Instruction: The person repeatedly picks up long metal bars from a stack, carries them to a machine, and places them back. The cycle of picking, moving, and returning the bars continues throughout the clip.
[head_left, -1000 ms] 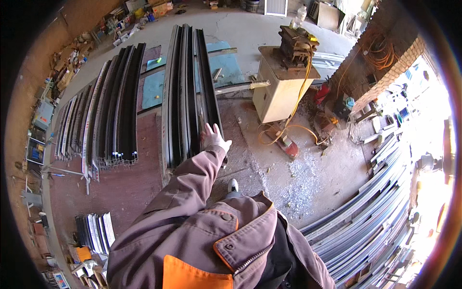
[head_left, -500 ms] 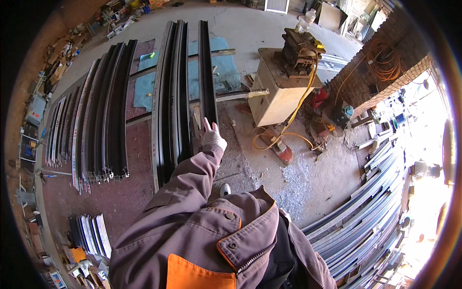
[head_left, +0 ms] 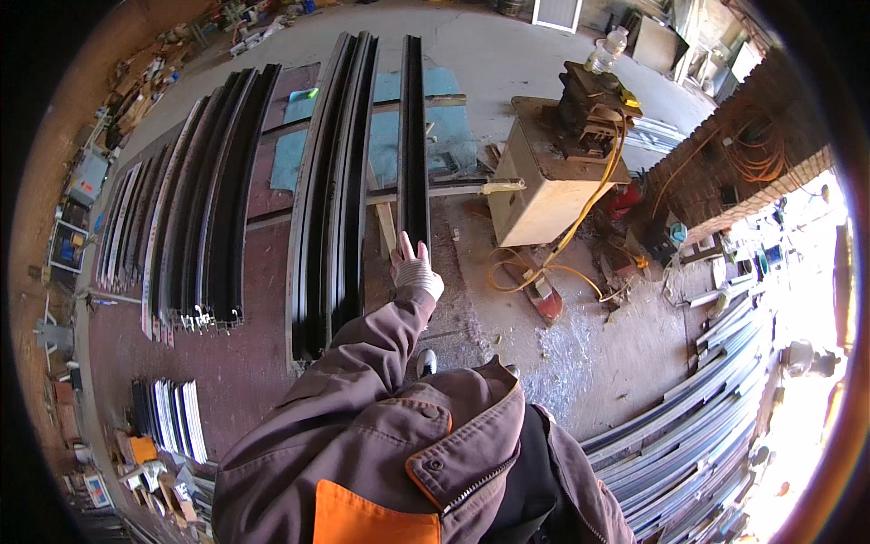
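Note:
My left hand [head_left: 417, 274], in a pale striped glove that leaves fingertips bare, reaches forward with fingers stretched out and apart. It is at the near end of a single long dark metal profile [head_left: 413, 145]; whether the fingertips touch that profile I cannot tell. Left of it lies a group of longer dark channel profiles [head_left: 335, 199], side by side. Beneath them run cross bars [head_left: 444, 189] and a blue sheet [head_left: 385, 145] on the floor. My right hand is out of sight.
More profiles [head_left: 208, 199] lie at the left, and a small bundle [head_left: 169, 419] sits lower left. A cream cabinet [head_left: 535, 181] carries a rusty machine [head_left: 594, 113] with a yellow hose [head_left: 580, 222]. Silvery shavings [head_left: 562, 363] litter the floor. Long strips [head_left: 680, 435] are stacked at right.
The whole view has shifted, so the profiles and cabinet now appear further right. My left hand stays stretched out at the near end of the single profile.

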`<state>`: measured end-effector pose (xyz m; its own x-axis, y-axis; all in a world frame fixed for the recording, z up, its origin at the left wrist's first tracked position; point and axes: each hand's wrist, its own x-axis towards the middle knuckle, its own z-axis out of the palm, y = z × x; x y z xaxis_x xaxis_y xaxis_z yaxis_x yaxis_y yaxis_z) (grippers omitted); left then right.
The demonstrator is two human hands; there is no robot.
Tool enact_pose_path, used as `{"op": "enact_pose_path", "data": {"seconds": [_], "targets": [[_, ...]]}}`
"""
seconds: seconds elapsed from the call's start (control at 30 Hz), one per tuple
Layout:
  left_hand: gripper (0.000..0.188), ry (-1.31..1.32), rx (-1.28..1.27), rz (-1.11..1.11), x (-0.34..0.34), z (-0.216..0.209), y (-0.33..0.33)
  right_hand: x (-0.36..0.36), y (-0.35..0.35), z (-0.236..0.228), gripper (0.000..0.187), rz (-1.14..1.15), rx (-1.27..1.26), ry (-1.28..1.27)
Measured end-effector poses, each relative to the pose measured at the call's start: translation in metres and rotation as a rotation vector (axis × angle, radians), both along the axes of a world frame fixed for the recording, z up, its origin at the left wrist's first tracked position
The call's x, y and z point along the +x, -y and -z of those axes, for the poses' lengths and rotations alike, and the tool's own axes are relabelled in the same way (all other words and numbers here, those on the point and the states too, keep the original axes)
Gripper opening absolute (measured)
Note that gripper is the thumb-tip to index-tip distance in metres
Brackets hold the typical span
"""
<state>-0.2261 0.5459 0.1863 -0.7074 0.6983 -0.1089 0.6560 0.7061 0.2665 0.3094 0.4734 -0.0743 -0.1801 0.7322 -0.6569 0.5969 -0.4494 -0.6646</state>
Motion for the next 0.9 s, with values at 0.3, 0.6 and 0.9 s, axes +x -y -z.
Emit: {"op": "enact_pose_path", "data": {"seconds": [0.3,0.6,0.9], "targets": [[0.068,-0.180,0.075,-0.062,0.017,0.027,0.005,0.080,-0.109,0.043,0.030,-0.043,-0.029,-0.159],[0.070,-0.320,0.190,-0.195,0.009,0.029,0.007,0.147,-0.193,0.067,0.042,-0.243,0.130,0.207],[0.054,-0.586,0.276,-0.275,-0.123,-0.020,0.002,0.138,-0.243,0.088,0.032,-0.631,0.304,0.366]]}}
